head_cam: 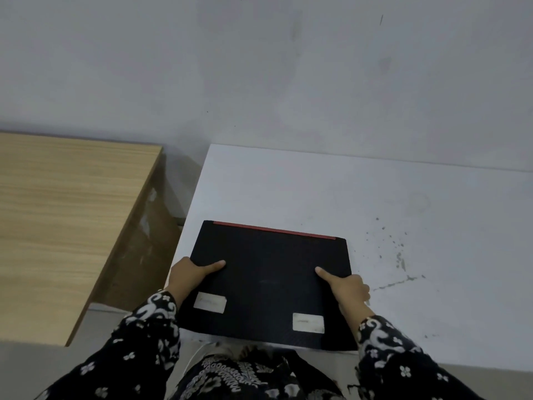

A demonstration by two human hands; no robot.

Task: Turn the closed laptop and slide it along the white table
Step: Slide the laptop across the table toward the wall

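Note:
The closed black laptop point(271, 272) lies flat at the near left corner of the white table point(403, 203). A red strip runs along its far edge, and two pale stickers sit near its front edge. My left hand point(190, 275) grips the laptop's left side, thumb lying on the lid. On the right side, my right hand point(344, 287) holds the edge the same way, thumb on top and fingers under or beside the edge. The laptop's front edge slightly overhangs the table's near edge.
A wooden table point(66, 215) stands to the left, separated from the white table by a narrow gap. A grey wall point(288, 67) rises behind both. Dark specks and a scratch point(395, 255) mark the white surface right of the laptop.

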